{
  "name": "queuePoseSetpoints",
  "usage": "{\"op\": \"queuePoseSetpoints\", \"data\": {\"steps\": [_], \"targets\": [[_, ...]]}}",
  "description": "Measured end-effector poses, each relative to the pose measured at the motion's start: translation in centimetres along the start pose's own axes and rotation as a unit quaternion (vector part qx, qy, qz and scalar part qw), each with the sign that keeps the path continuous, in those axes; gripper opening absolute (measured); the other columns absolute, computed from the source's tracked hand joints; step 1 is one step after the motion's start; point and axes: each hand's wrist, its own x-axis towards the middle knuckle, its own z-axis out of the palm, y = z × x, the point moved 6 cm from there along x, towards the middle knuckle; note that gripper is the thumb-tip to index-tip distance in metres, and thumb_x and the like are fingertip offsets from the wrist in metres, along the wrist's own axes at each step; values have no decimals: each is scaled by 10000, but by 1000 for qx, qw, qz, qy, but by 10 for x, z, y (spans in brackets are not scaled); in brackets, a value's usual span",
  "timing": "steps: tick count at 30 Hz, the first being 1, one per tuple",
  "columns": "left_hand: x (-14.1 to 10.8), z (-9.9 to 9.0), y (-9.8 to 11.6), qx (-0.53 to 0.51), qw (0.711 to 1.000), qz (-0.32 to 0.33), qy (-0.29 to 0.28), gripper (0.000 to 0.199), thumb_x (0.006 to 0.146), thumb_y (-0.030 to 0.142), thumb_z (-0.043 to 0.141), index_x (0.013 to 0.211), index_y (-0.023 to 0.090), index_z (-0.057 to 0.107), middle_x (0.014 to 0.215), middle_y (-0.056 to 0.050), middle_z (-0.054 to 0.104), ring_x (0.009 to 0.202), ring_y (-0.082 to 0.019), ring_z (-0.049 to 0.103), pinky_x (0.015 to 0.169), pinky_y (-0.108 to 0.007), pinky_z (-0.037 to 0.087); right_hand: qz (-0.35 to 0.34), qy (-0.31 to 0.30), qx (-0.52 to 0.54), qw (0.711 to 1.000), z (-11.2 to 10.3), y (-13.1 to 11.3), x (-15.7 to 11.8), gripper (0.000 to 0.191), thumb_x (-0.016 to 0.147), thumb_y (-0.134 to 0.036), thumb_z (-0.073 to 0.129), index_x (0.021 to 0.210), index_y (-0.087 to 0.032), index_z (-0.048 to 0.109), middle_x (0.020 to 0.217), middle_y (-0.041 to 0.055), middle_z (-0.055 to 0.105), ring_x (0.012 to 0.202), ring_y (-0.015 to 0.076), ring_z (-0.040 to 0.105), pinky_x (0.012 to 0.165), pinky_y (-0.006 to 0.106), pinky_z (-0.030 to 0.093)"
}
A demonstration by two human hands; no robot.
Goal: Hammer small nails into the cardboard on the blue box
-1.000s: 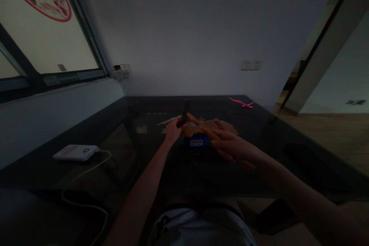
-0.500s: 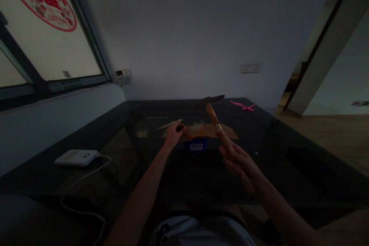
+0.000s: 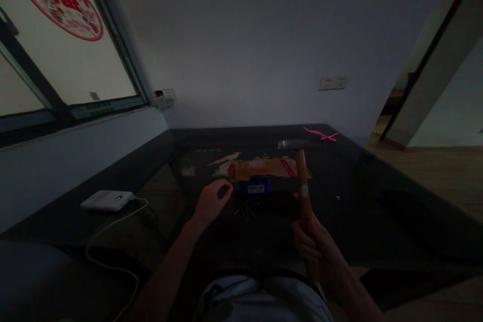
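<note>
Dim room, plain grey wall (image 3: 241,50) across the upper frame; dark glossy table (image 3: 211,241) filling the lower half. Upper left: window (image 3: 86,73) bearing a round red-and-white decoration (image 3: 58,0). Wall fittings: one socket cluster (image 3: 165,95) left of centre, one double socket plate (image 3: 333,83) right of centre. Far right: wooden-toned floor (image 3: 445,171). Table, far right corner: pink ribbon-like item (image 3: 327,137). Table, left: white device (image 3: 107,200) with a white cable (image 3: 116,223) trailing toward the lower left. Table, centre: piece of brown cardboard (image 3: 260,167) with red markings, lying crosswise above a blue box (image 3: 256,186) with a pale label; its left end in the frame stands near the left hand. Just below the box in the frame: several thin nail-like pieces (image 3: 247,210), loosely scattered. Lower right of centre: hammer (image 3: 303,181), wooden handle, dark metal head uppermost, held upright. Right hand (image 3: 311,241): fingers wrapped closely round the lower handle. Left hand (image 3: 211,201), left of the box: raised, thumb and forefinger curved into a narrow ring, apart from the cardboard; whether anything is pinched there cannot be told. Bottom centre: light-coloured clothing (image 3: 260,297) of the wearer.
</note>
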Motion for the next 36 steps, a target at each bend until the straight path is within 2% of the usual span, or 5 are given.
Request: {"op": "queuePoseSetpoints", "data": {"steps": [5, 15, 22, 28, 36], "targets": [[-29, 44, -11, 85, 979, -59, -178, 110, 774, 234, 545, 864, 205, 602, 850, -17, 635, 759, -143, 589, 667, -232, 433, -1, 53, -6, 999, -8, 3, -21, 506, 790, -468, 614, 1271, -418, 463, 467, -123, 333, 324, 0, 85, 278, 76, 199], [-24, 46, -15, 288, 916, -123, -250, 178, 837, 199, 440, 853, 164, 614, 967, -98, 645, 852, -186, 621, 684, -254, 429, -21, 125, -4, 992, -9, -2, -64, 420, 761, -477, 638, 1164, -503, 524, 481, -108, 337, 350, -9, 95, 314, 72, 190], [-18, 15, -44, 208, 937, -199, -198, 121, 789, 217, 522, 836, 193, 631, 845, -53, 684, 780, -161, 641, 651, -221, 426, -27, 181, -12, 983, -8, 1, -72, 572, 718, -490, 679, 1239, -504, 444, 484, -113, 355, 381, 2, 90, 330, 77, 162], [-10, -3, -43, 41, 981, -138, -129, 122, 730, 220, 529, 775, 176, 634, 740, -29, 674, 706, -154, 635, 656, -237, 468, -4, 191, -19, 981, -9, 4, -69, 813, 732, -460, 685, 1394, -450, 213, 480, -118, 360, 382, 10, 98, 330, 93, 149], [-1, -1, -47, -124, 980, -140, -63, 150, 686, 298, 607, 715, 155, 642, 743, -41, 687, 714, -171, 653, 702, -273, 516, 8, 161, -46, 986, -17, 13, -69, 673, 786, -466, 621, 1371, -441, 289, 487, -113, 341, 361, 8, 103, 307, 91, 171]]}}
